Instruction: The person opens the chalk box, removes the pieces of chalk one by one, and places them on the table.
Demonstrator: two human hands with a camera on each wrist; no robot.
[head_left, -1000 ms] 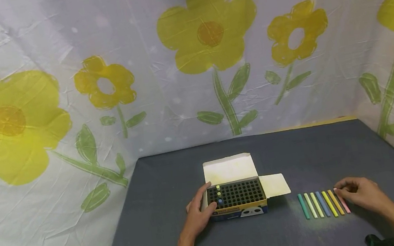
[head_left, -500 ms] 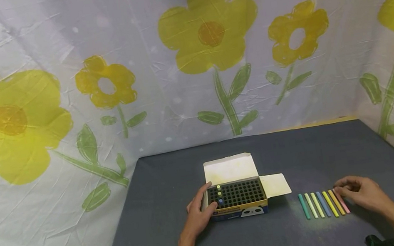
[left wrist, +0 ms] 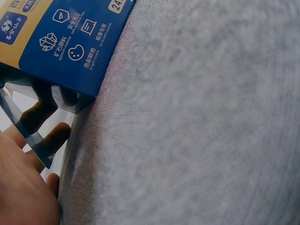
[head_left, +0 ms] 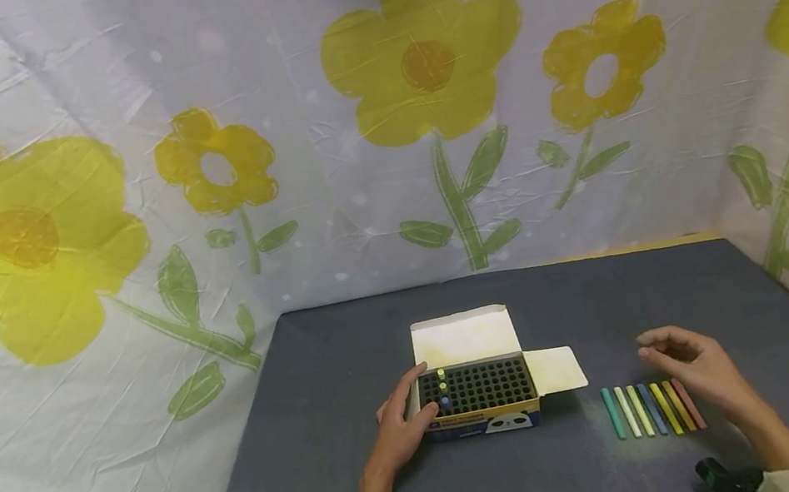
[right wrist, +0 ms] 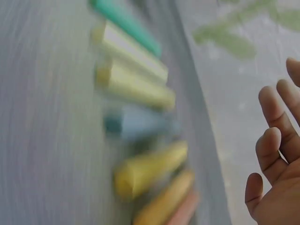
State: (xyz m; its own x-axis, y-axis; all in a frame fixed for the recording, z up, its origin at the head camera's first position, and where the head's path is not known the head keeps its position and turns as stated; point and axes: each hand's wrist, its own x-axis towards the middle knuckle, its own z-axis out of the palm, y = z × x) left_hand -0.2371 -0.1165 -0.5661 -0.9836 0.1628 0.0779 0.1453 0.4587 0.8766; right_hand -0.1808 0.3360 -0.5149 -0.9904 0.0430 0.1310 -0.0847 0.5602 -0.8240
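Note:
My left hand (head_left: 396,432) holds the left end of an open chalk box (head_left: 483,421), thumb at the front corner and fingers along the side. In the left wrist view, fingers (left wrist: 56,136) lie behind a flap at the box's end. Two yellowish chalks (head_left: 441,374) and a blue chalk (head_left: 446,401) stand in holes of its black holder (head_left: 490,385). My right hand (head_left: 699,367) hovers near the far end of a row of loose chalks, fingers loosely bent, holding nothing. The row runs from a green chalk (head_left: 613,414) to a pink chalk (head_left: 689,405).
The box's lid (head_left: 465,336) stands raised at the back, and a white side flap (head_left: 556,369) sticks out right, toward the loose chalks. Both rest on a dark grey table (head_left: 533,479). A flower-printed curtain (head_left: 328,205) rises behind the table's far edge.
My right hand has come off the pink chalk and moved left and up, away from it. The pink chalk lies in the row. My left hand keeps its place at the box.

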